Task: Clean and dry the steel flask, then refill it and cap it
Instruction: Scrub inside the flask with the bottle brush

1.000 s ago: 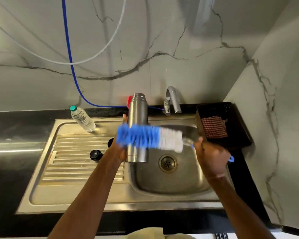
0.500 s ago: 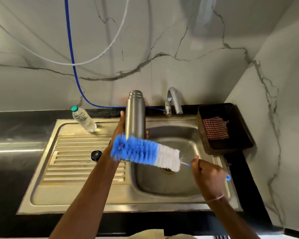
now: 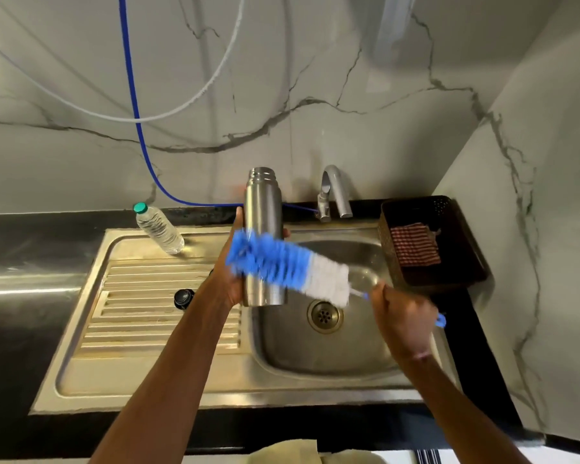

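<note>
The uncapped steel flask (image 3: 263,209) stands upright in the air over the sink's left edge, gripped low on its body by my left hand (image 3: 226,279). A blue and white bottle brush (image 3: 288,266) lies across the flask's front, its blue bristles against the steel. My right hand (image 3: 404,321) grips the brush's wire handle over the sink basin (image 3: 329,353). The flask's black cap (image 3: 184,298) lies on the ribbed drainboard (image 3: 141,306). A clear plastic water bottle (image 3: 159,229) with a green cap stands at the drainboard's back.
A steel tap (image 3: 334,192) rises behind the basin. A dark basket (image 3: 462,279) on the right counter holds a checked cloth (image 3: 414,244). A blue hose (image 3: 133,105) and a white hose (image 3: 81,110) hang on the marble wall. Black counter surrounds the sink.
The brush has slid down and then back up across the flask's front, tilting lower at the handle end. The flask stayed upright in my left hand.
</note>
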Demonstrator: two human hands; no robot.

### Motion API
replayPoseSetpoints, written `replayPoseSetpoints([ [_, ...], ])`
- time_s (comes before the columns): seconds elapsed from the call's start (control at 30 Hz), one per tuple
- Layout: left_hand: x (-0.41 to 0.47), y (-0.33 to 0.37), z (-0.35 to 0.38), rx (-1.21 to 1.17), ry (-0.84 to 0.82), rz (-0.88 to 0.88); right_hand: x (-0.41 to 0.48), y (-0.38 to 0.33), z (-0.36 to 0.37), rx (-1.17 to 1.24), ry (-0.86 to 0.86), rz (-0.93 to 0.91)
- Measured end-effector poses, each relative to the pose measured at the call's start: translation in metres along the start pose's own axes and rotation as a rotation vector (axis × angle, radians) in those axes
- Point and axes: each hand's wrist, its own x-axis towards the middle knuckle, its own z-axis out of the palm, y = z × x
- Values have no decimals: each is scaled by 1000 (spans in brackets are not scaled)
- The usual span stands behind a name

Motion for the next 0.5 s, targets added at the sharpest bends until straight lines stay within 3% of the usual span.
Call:
replayPoseSetpoints([
  [0.07,-1,7,-4,-42,-33,-65,-26,-4,-5,124,-48,56],
  [0.17,0,5,-5,-42,-41,-72,0,-5,-7,32,-14,5],
  [0.33,-4,-15,16,-39,-39,-56,102,-6,7,-137,223,216],
  [0.5,-3,-8,16,18,-7,35,64,-14,-5,-48,125,111],
])
